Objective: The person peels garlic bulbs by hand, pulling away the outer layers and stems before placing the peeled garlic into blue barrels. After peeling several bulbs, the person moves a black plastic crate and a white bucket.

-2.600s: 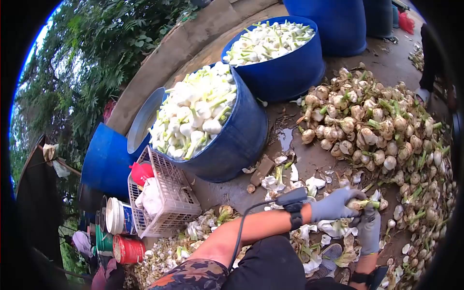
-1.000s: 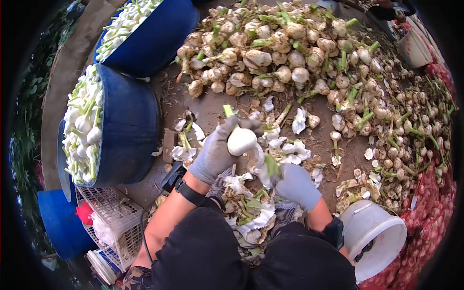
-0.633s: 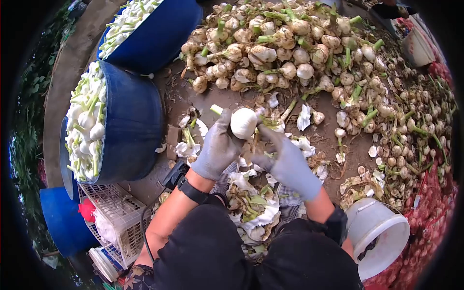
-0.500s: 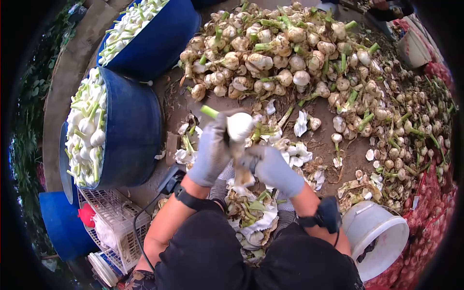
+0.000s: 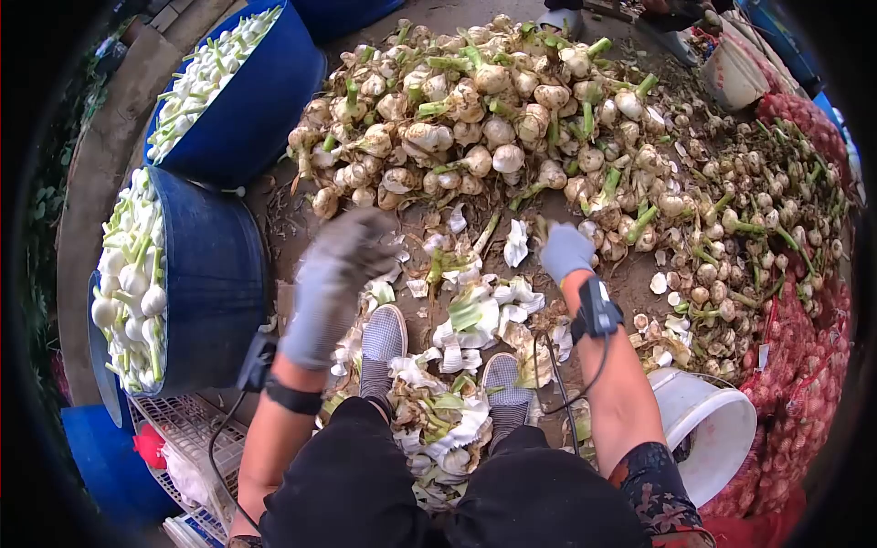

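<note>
My left hand (image 5: pixel 336 288), in a grey glove stained dark at the fingers, is smeared by motion beside the blue tub of peeled garlic (image 5: pixel 210 283). Its fingers look stretched apart and no bulb shows in them. My right hand (image 5: pixel 566 253), also gloved, reaches to the near edge of the heap of unpeeled garlic (image 5: pixel 457 119). Its fingers are curled; a brownish bit shows at their tips, too small to name. Between my hands, pale peeled skins (image 5: pixel 475 315) lie on the ground, with more between my shoes.
Another blue tub of peeled garlic (image 5: pixel 242 100) stands at the upper left. A plastic crate (image 5: pixel 196 429) is at lower left. By my right knee is a white bucket (image 5: pixel 703 420), beside red net sacks (image 5: pixel 795 384). Part of another person (image 5: pixel 676 18) shows at the top.
The peeled bulb that was in my left hand no longer shows there. My hands have moved apart, the right one forward to the heap. The whole view has shifted.
</note>
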Tool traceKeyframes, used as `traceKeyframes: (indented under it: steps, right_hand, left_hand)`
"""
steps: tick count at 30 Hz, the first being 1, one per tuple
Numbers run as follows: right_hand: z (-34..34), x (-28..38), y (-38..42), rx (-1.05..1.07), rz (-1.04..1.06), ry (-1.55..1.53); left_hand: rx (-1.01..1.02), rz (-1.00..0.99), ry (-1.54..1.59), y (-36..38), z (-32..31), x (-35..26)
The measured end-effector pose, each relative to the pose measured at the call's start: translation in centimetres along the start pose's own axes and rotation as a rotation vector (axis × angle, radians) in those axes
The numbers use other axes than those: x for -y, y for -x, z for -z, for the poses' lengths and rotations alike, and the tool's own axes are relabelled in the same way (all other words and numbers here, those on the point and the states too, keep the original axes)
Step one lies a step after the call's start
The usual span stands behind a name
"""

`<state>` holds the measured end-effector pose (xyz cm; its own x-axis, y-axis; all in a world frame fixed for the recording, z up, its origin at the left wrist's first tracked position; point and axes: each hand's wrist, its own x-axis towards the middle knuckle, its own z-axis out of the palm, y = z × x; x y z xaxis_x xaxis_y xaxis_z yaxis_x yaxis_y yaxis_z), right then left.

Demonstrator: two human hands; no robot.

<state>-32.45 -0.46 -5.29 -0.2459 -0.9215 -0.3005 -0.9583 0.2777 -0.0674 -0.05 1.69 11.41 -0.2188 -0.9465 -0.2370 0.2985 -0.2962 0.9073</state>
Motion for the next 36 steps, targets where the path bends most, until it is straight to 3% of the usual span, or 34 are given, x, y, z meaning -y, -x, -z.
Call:
traceKeyframes:
  steps: [1,3,4,5,7,9,10,13,15,17,19,21,26,29,31,32,34,35,36]
  right_hand:
    - [0.3,-0.6,0.7,0.171,-0.030,0.003]
    - [0.8,-1.5,4.2,0.103,0.036,-0.065]
    - [-1.9,-2.7,5.2,0.088,0.046,-0.447]
    - [-4.9,-3.9,5.8,0.079,0.054,-0.829]
    - [2.2,0.1,11.3,0.444,-0.111,-1.530]
    - [3.3,1.4,13.2,0.449,0.004,-1.586]
    - [2.8,1.8,13.8,0.433,-0.027,-1.734]
    - [5.2,2.5,14.2,0.433,0.041,-1.635]
    - [5.3,2.6,14.1,0.414,0.036,-1.685]
    - [6.1,2.6,14.2,0.438,-0.085,-1.603]
    - [6.2,2.6,14.9,0.415,-0.089,-1.613]
    - [6.1,2.5,15.2,0.442,-0.035,-1.653]
    - [7.0,1.7,15.6,0.489,-0.048,-1.769]
    - [7.6,1.5,15.9,0.489,0.022,-1.760]
    - [7.9,1.5,16.1,0.384,0.021,-1.623]
    - [7.4,1.4,16.1,0.378,0.020,-1.629]
    - [6.3,1.3,15.9,0.109,0.154,-1.294]
    - [6.1,1.1,16.0,0.105,0.152,-1.298]
    - [6.7,1.3,16.0,-0.114,0.246,-0.956]
  left_hand:
    - [0.018,0.087,-0.156,0.2,-1.0,1.6]
    - [0.176,0.217,-0.374,-0.5,-1.7,4.9]
    - [0.233,0.166,-0.511,-0.5,-2.4,6.5]
    - [0.247,0.155,-0.444,-0.7,-2.6,9.4]
    - [0.417,-0.075,-0.877,-0.3,-5.4,8.2]
    - [0.519,-0.161,-0.793,-0.8,-5.8,9.8]
    - [0.518,-0.088,-0.704,-0.9,-6.1,9.6]
    - [0.457,0.083,-0.690,-0.7,-6.7,8.5]
    - [0.463,-0.014,-0.672,-0.6,-6.5,9.4]
    - [0.404,0.221,-0.263,-0.7,-6.3,10.6]
    - [0.389,0.293,-0.224,-0.3,-6.5,10.0]
    - [0.415,0.471,0.035,-0.2,-6.3,9.6]
    - [0.438,0.424,0.076,-0.2,-7.9,9.1]
    - [0.468,0.513,0.169,-0.6,-6.6,10.3]
    - [0.519,0.489,0.221,-0.6,-7.2,10.8]
    - [0.466,0.502,0.190,-0.6,-7.5,10.7]
    - [0.311,0.554,0.133,-0.4,-9.7,9.3]
    - [0.314,0.556,0.128,-0.5,-9.5,9.5]
    - [0.415,0.539,0.177,-0.5,-9.3,9.6]
